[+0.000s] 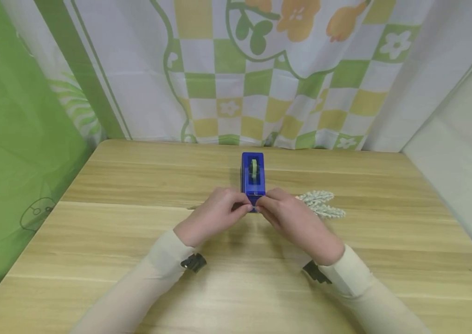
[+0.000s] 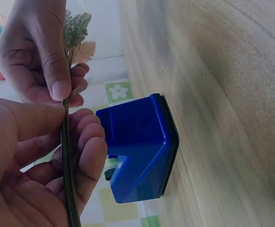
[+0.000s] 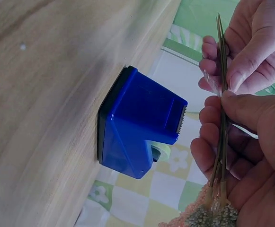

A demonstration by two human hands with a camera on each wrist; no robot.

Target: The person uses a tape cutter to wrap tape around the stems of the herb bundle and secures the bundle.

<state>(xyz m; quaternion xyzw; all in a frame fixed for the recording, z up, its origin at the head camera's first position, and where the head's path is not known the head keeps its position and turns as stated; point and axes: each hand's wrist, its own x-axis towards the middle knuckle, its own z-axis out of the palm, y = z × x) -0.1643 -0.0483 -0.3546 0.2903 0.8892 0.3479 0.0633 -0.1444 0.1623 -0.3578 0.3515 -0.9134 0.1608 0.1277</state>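
A small bunch of thin stems (image 3: 224, 137) is held between both hands, just in front of a blue tape dispenser (image 1: 254, 189). My left hand (image 1: 219, 211) pinches the stems with thumb and fingers, toward their bare ends. Close beside it, my right hand (image 1: 298, 225) grips them nearer the flower heads, thumb tips almost meeting. Pale green flower heads (image 1: 323, 204) stick out past the right hand, with pinkish ones (image 3: 187, 210) alongside in the right wrist view. A short piece of clear tape (image 3: 212, 82) with a jagged end shows at the stems between the fingers.
The dispenser stands on a wooden table (image 1: 135, 176), its toothed cutter (image 3: 181, 118) facing the hands and a tape roll (image 1: 254, 169) inside. Behind the table hangs a checked, flowered curtain (image 1: 227, 83). Green cloth (image 1: 18, 139) hangs at the left.
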